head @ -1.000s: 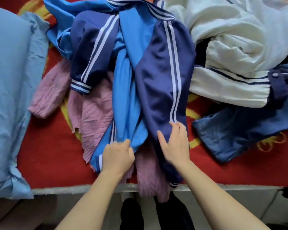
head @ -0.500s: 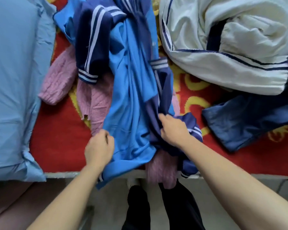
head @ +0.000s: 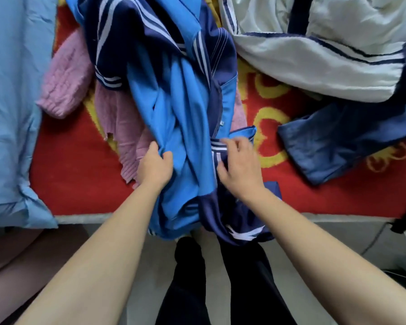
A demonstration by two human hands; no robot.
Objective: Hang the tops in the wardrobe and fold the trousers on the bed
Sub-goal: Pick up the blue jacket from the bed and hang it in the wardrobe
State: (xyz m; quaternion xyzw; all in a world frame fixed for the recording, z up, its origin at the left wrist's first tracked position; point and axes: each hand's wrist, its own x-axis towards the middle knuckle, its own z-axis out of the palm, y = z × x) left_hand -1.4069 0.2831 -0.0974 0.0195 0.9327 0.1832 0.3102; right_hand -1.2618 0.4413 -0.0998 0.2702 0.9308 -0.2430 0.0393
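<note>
blue jacket [head: 185, 109] pulled nearer, right hand [head: 240, 165] loosened

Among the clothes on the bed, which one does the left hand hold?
The blue-and-navy jacket in the middle: the left hand grips its bright blue cloth. The pink sweater, white jacket and denim lie aside, unheld.

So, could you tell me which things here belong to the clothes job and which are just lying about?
Job: blue jacket, gripped by the left hand, right hand over its striped cuff; pink jumper; white jacket; denim garment.
Lying about: pale blue pillow; red blanket.
</note>
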